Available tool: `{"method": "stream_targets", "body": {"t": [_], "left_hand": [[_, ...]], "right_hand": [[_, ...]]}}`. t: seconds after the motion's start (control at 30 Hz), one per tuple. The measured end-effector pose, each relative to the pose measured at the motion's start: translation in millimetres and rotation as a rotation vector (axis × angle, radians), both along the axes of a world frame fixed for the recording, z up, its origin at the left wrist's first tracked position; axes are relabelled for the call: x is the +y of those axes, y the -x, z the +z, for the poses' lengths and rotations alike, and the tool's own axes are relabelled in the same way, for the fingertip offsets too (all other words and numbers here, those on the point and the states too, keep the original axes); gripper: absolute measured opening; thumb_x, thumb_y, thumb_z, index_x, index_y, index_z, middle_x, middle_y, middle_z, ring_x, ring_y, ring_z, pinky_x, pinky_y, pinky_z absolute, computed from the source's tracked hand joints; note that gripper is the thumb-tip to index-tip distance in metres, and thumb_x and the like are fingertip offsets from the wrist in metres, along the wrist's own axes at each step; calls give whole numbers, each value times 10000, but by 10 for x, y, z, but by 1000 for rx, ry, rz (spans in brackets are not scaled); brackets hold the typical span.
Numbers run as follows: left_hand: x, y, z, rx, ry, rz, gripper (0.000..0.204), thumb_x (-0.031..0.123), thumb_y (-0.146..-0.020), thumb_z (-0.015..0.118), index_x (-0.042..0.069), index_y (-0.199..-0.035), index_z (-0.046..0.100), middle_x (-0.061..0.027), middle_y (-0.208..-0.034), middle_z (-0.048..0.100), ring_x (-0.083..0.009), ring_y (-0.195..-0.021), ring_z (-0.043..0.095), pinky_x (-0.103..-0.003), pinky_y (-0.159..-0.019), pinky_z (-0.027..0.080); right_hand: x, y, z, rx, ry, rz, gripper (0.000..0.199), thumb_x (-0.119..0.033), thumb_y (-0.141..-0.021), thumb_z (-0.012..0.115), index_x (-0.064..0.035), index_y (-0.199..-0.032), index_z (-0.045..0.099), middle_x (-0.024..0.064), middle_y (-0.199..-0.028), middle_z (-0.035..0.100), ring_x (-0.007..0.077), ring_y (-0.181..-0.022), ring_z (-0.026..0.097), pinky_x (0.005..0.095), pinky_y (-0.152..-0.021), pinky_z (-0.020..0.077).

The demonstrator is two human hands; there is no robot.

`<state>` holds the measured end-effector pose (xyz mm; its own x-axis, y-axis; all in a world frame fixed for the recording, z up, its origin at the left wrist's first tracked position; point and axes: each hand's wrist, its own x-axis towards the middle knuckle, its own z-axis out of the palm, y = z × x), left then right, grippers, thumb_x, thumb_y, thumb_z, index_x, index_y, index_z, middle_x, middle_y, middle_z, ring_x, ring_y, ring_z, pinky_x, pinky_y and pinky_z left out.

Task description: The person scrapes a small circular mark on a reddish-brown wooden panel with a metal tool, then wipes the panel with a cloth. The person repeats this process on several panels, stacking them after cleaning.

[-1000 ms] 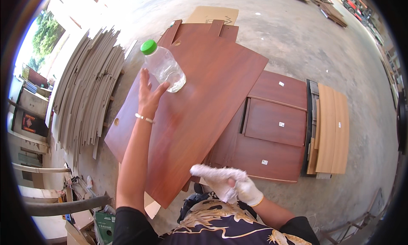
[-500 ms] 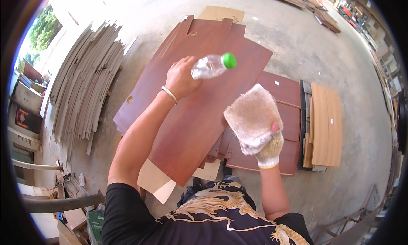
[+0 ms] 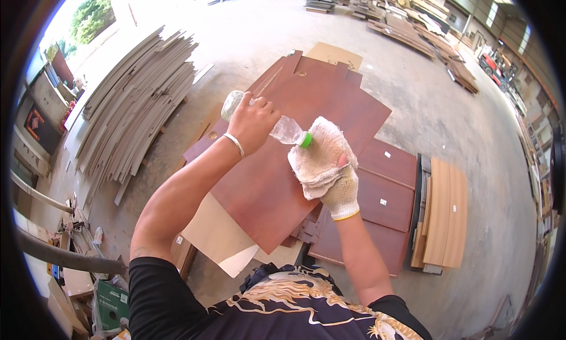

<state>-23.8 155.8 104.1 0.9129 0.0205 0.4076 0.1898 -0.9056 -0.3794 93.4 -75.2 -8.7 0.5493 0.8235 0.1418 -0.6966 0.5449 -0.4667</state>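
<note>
Wrapped round the middle of a clear plastic bottle is my left hand, bare, with a pale bangle on the wrist. The bottle is tilted, its green cap pointing down to the right, against or just above a cloth; contact is hard to tell. That folded, fluffy off-white cloth is gripped by my right hand, which wears a knitted white glove with a yellow cuff. Below both hands lies a large reddish-brown wooden panel, stacked on other boards.
Lower reddish-brown panels and light wood boards lie to the right. A pile of long grey-brown strips stands at the left. Cardboard sticks out under the panel's near end. A green box sits at the lower left.
My left hand has tipped the bottle cap-down and brought it to the cloth. My right hand has moved the cloth left, toward the bottle. The view has shifted, showing more of the far floor.
</note>
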Motion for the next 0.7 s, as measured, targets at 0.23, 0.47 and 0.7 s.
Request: {"method": "stream_targets", "body": {"t": [0.23, 0.47, 0.7], "left_hand": [[43, 53, -178, -52, 85, -34, 236, 53, -798, 686, 124, -1023, 697, -49, -1038, 698, -262, -1111, 660, -516, -1130, 439], [114, -278, -476, -222, 589, -17, 513, 281, -751, 855, 74, -1200, 718, -102, -1205, 727, -314, -1215, 643, -505, -1162, 425], [548, -520, -905, -369, 1498, -110, 795, 393, -775, 933, -31, -1373, 625, -223, -1355, 700, -379, -1363, 581, -472, -1204, 410]], "right_hand": [[14, -89, 113, -29, -49, 55, 764, -535, -1041, 643, -33, -1578, 436, 178, -1525, 552, 379, -1370, 574, 535, -1113, 521], [-255, -213, 219, -60, 2, -81, 692, -546, -1048, 620, -64, -1528, 496, 176, -1466, 600, 404, -1250, 643, 561, -964, 598], [-501, 63, 236, -20, 178, -152, 627, -481, -1044, 667, -106, -1524, 518, 140, -1466, 621, 367, -1305, 633, 544, -1021, 585]]}}
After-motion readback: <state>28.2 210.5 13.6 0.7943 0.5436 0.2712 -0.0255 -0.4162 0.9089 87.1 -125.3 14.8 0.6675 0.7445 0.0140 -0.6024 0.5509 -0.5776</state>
